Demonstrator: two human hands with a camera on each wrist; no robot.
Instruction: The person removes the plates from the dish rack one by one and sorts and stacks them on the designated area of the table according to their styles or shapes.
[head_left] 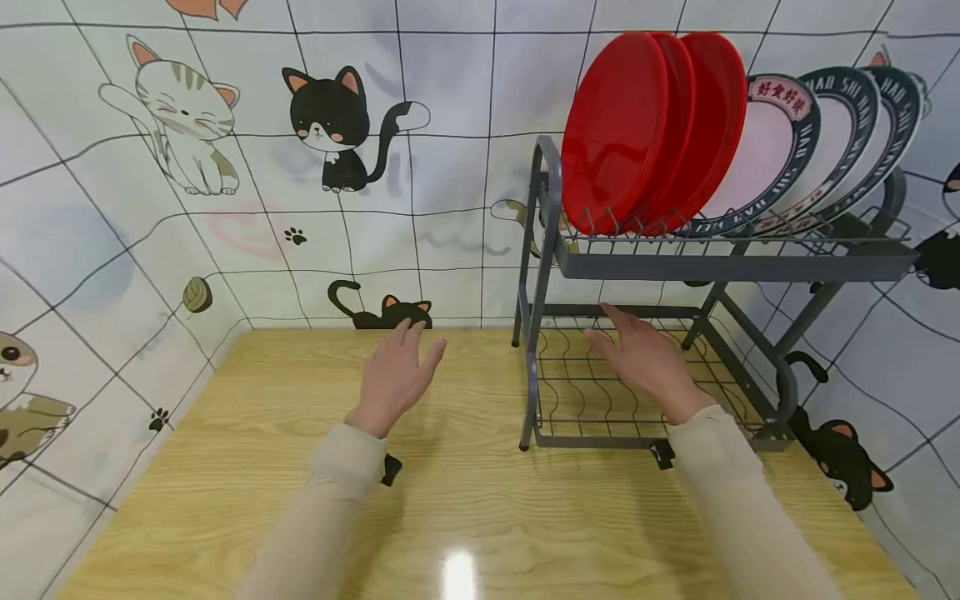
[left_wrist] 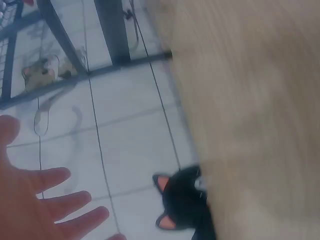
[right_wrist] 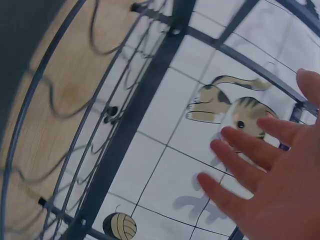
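My left hand (head_left: pixel 395 375) hovers over the wooden table, left of a grey two-tier dish rack (head_left: pixel 735 267), and holds nothing. Its spread fingers (left_wrist: pixel 75 205) show in the left wrist view. My right hand (head_left: pixel 651 360) is in front of the rack's lower part, below the upper tier, also holding nothing. In the right wrist view its fingers (right_wrist: pixel 250 145) are extended and apart; I cannot tell whether they touch the rack. Several plates stand on edge in the upper tier: red plates (head_left: pixel 615 133) at left, white plates with dark green lettered rims (head_left: pixel 810 158) at right.
The light wooden table (head_left: pixel 465 500) meets a tiled-pattern wall (head_left: pixel 457 167) printed with cartoon cats at the back and sides. The rack's lower wire shelf (head_left: pixel 592 392) sits close above the tabletop. Small black devices (head_left: pixel 391 469) are at both wrists.
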